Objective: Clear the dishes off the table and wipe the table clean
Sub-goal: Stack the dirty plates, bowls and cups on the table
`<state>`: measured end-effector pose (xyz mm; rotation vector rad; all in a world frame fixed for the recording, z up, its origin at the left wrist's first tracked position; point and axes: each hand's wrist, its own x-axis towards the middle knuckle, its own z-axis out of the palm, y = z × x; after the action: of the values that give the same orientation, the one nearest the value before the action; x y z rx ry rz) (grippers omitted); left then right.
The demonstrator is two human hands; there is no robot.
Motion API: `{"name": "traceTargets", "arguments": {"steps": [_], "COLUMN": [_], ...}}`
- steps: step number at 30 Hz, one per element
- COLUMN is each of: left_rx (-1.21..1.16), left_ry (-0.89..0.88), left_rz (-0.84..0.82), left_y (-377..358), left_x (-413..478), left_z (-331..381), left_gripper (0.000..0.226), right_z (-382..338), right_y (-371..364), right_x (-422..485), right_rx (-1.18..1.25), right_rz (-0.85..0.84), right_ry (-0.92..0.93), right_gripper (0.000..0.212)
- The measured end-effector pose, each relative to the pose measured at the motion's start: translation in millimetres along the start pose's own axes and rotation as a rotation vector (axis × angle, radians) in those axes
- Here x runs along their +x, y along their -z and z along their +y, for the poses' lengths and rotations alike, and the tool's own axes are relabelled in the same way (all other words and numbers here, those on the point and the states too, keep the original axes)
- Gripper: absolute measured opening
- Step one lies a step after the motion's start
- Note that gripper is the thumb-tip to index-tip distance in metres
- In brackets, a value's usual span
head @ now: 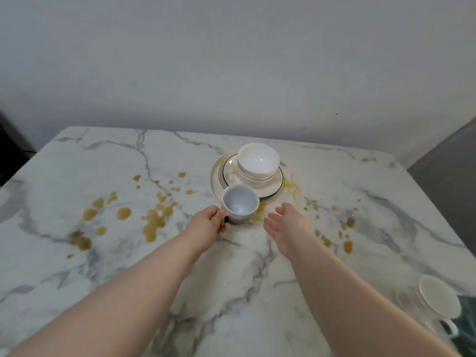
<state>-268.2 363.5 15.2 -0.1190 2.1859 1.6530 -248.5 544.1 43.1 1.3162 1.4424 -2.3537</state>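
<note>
A white marble table (103, 266) carries brownish-yellow spill stains (154, 220) on its left, middle and right. Near the far middle, stacked white bowls (258, 161) sit on dark-rimmed plates (229, 171). My left hand (206, 224) grips the handle of an empty white cup (240, 203), which tilts just in front of the plates. My right hand (286, 225) is open, palm facing left, just right of the cup and holding nothing. A second white cup (439, 296) stands at the table's near right edge.
A plain grey-white wall (231, 60) runs behind the table's far edge. Floor shows beyond the table's right side (448, 171). A dark object sits off the left edge (10, 155). More stains (345, 243) lie right of my right hand.
</note>
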Motion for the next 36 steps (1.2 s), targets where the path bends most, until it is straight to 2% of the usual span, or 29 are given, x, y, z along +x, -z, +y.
{"name": "traceTargets", "arguments": {"steps": [4,7,10,14,18,25,30,36], "left_rx": [0.082,0.089,0.074,0.083,0.080,0.058,0.081,0.184], "left_ry": [0.013,0.013,0.034,0.057,0.063,0.060,0.067,0.077], "left_rz": [0.001,0.011,0.004,-0.003,0.007,0.013,0.027,-0.055], "left_y": [-13,-11,-6,-5,-5,-13,-19,-26], "left_x": [27,39,46,49,51,59,67,72], "left_z": [-4,-5,-11,-14,-13,-9,-4,0], "left_gripper": [0.031,0.029,0.030,0.030,0.030,0.031,0.030,0.028], "right_z": [-27,-34,-32,-27,-26,-38,-42,-41], "right_y": [9,6,-6,-11,-16,-23,-26,-23], "right_x": [50,78,94,111,111,120,125,124], "right_rx": [0.090,0.008,-0.091,-0.082,-0.067,-0.223,-0.249,-0.238], "right_rz": [0.006,0.038,-0.031,0.063,0.071,0.037,-0.003,-0.034], "right_ry": [-0.083,-0.095,-0.108,-0.153,-0.151,-0.155,-0.164,-0.175], "right_gripper": [0.035,0.025,0.013,0.016,0.015,0.011,0.032,0.024]}}
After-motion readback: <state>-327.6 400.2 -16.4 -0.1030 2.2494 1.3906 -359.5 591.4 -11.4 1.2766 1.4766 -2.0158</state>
